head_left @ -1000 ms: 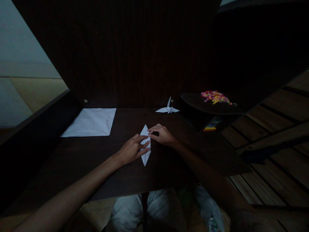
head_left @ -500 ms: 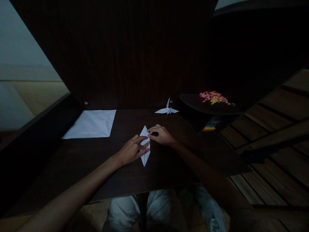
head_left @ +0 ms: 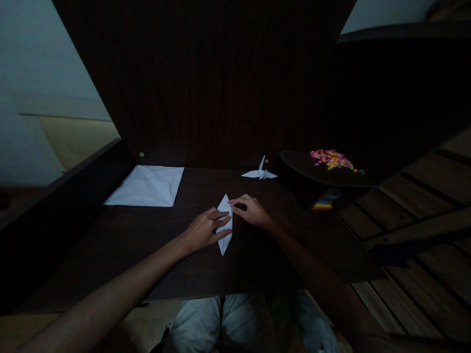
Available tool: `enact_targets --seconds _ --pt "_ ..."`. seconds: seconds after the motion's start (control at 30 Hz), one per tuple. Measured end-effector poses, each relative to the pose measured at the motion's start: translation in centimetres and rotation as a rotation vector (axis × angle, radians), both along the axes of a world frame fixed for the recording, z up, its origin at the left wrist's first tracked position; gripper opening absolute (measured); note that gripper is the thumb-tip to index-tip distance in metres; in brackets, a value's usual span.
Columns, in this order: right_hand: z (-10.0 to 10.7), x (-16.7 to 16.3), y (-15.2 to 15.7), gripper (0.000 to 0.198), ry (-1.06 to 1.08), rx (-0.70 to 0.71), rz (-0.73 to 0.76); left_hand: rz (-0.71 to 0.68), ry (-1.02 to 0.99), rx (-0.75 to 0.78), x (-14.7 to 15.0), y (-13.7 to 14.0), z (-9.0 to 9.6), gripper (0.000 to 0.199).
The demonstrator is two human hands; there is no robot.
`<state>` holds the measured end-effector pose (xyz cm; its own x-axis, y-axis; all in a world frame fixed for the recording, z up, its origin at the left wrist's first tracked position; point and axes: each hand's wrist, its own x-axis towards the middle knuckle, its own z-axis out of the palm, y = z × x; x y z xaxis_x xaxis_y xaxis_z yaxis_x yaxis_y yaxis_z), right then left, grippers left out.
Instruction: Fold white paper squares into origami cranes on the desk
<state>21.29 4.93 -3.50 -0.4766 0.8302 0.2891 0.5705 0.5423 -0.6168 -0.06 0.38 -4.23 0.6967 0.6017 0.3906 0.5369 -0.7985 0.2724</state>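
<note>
I have the left hand (head_left: pixel 204 230) spread on folded paper (head_left: pixel 225 226), mid desk (head_left: pixel 253 264); right hand (head_left: pixel 252 211) fingertips at its right edge, can't tell if pinched. Back-right corner shelf (head_left: pixel 294 162): colored bits (head_left: pixel 332 159) on top, yellow-orange item (head_left: pixel 322 206) underneath.

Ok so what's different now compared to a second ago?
Only the view has visibly changed: the scene sits slightly further right in the picture. I see nothing newly taken hold of or let go. The left hand still lies across the folded paper, the right hand's fingertips still at its upper right edge. The paper crane and creased sheet stayed put.
</note>
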Motion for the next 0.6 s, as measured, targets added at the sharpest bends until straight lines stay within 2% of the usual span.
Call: enact_targets --seconds 0.1,0.23,0.4,0.6 --pt "0.1 0.5 -0.1 0.020 0.013 -0.022 0.055 0.029 -0.052 -0.004 0.1 -0.1 -0.1 0.034" --pt "0.4 0.9 -0.4 0.015 -0.028 -0.022 0.080 0.036 -0.082 0.010 0.1 -0.2 -0.1 0.033" --pt "0.8 0.9 -0.8 0.025 -0.086 -0.022 0.118 0.022 -0.083 0.007 0.1 -0.2 0.0 0.032" --pt "1.1 0.7 -0.8 0.022 -0.136 -0.009 0.120 0.028 -0.096 -0.031 0.2 -0.3 0.1 0.032"
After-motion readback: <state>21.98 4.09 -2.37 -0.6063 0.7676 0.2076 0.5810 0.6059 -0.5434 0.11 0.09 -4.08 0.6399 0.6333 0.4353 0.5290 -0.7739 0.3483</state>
